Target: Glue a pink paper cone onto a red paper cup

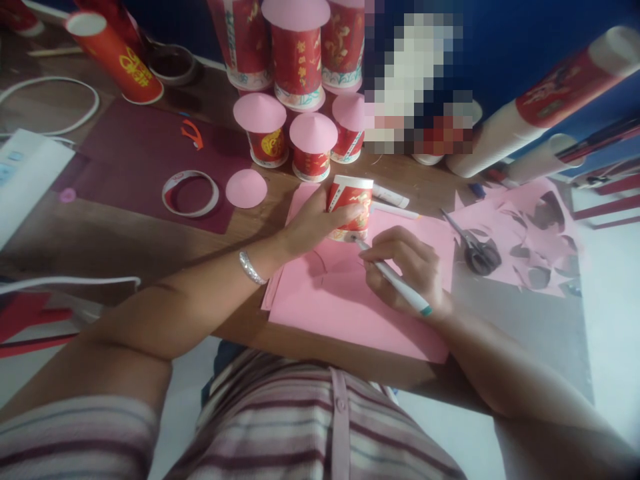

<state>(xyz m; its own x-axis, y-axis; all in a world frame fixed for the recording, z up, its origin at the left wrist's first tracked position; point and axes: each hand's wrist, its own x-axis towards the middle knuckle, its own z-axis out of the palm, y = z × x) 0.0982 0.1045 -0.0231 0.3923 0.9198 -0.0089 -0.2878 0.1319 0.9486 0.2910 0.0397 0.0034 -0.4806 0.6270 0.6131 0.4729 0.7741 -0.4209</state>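
Plainly, between the desk's (pixel 247 333) near and far edges, the left hand (pixel 317 219) clasps a tube (pixel 354 193); the right hand (pixel 417 268) pinches a marker (pixel 399 285).

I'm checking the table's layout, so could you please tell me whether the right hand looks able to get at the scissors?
Probably yes: the scissors lie close to the right hand with nothing standing between, though it may first have to release the marker.

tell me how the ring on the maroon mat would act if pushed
The ring would probably slide, not roll, lying flat on the mat. It's likely light, its middle being open, and may flex if squeezed, as its wall looks thin.
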